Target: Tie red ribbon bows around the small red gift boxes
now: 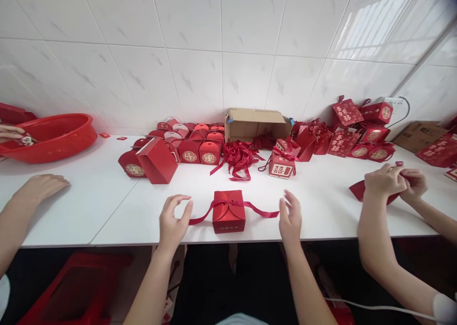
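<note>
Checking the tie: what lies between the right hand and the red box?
Head view: one ribbon tail lies flat on the table, running from the box to the right hand.

Near my edge of the table (107,206) sits the gift box (229,211). My left hand (173,221) just left of it, right hand (290,216) just right. Behind it: ribbon pile (238,157), then carton (254,123). Far behind-left: basin (53,137).

The left hand (173,220) and right hand (290,218) are seen bare, as are the forearms behind them. A pale grey garment (233,320) is glimpsed below, between both hands.
</note>
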The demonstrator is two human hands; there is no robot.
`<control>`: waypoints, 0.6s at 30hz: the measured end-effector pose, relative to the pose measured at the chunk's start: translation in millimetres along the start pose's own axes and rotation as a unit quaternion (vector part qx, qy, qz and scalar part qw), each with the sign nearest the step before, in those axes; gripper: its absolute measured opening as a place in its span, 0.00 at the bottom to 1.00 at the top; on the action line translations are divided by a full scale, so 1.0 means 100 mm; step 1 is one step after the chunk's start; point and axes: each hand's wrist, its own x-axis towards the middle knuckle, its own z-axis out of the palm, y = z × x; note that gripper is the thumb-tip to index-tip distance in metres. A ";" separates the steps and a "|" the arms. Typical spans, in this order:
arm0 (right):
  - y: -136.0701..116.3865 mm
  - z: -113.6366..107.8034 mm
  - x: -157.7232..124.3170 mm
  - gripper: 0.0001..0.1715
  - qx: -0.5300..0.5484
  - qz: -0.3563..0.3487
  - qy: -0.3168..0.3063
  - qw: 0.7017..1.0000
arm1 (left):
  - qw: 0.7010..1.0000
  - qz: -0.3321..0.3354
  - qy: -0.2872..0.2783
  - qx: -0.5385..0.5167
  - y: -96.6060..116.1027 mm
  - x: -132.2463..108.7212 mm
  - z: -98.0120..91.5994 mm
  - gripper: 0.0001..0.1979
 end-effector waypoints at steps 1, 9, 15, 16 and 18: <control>-0.06 0.08 0.00 0.17 0.006 -0.003 -0.068 0.998 | 0.998 -0.023 -0.041 -0.045 0.07 0.01 0.09 0.09; -0.39 0.37 -0.09 0.34 -0.041 -0.030 -0.354 0.934 | 0.974 -0.067 -0.191 -0.105 0.27 -0.08 0.47 0.11; -0.47 0.45 -0.08 0.31 -0.087 -0.097 -0.372 0.919 | 0.975 -0.057 -0.195 -0.088 0.24 -0.09 0.47 0.10; -0.47 0.46 -0.08 0.30 -0.091 -0.096 -0.371 0.919 | 0.976 -0.057 -0.193 -0.087 0.24 -0.09 0.47 0.10; -0.47 0.48 -0.10 0.27 -0.099 -0.095 -0.368 0.920 | 0.977 -0.057 -0.188 -0.085 0.24 -0.09 0.48 0.10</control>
